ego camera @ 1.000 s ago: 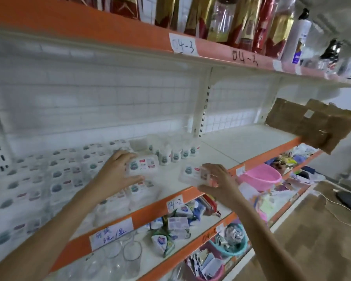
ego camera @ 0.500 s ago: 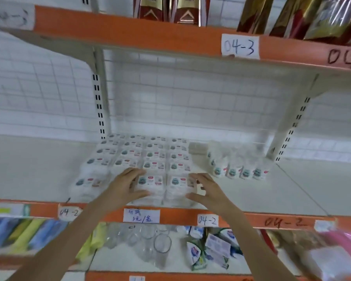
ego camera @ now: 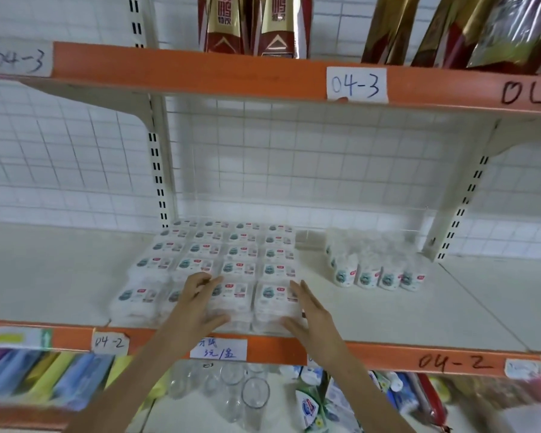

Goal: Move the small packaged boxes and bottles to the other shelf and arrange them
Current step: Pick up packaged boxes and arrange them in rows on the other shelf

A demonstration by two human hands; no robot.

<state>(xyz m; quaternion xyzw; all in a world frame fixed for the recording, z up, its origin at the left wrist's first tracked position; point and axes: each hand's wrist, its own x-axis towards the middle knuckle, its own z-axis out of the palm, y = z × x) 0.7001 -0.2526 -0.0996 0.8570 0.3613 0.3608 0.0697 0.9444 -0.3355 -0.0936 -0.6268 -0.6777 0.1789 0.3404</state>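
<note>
Change since half a second ago: the view sits a little closer and the two hands have slid further onto the front row of boxes; the left fingertips now reach past the top edge of the box under them, and the right hand lies more along the outer side of its box.
Left hand [ego camera: 197, 304]: fingers loosely bent, resting on top of a small clear-wrapped white box with a teal round label [ego camera: 231, 295] in the front row; not clenched, no clear pinch.
Right hand [ego camera: 310, 310]: fingers straight and together, pressed flat against the right side of the neighbouring front-row box [ego camera: 274, 296].
Boxes: a tidy block of small clear-wrapped white boxes [ego camera: 231, 248], four columns wide and several rows deep, on the white middle shelf with orange front edge [ego camera: 388, 317] marked 04-2.
Bottles: a cluster of small white bottles with teal labels [ego camera: 375, 270] stands upright on the same shelf, just right of the block and apart from it.
Upper shelf [ego camera: 185, 73]: orange edge labelled 04-3, holding red-and-gold bags [ego camera: 250, 25].
Lower shelf: clear drinking glasses [ego camera: 247, 392] and mixed packets, blurred.
</note>
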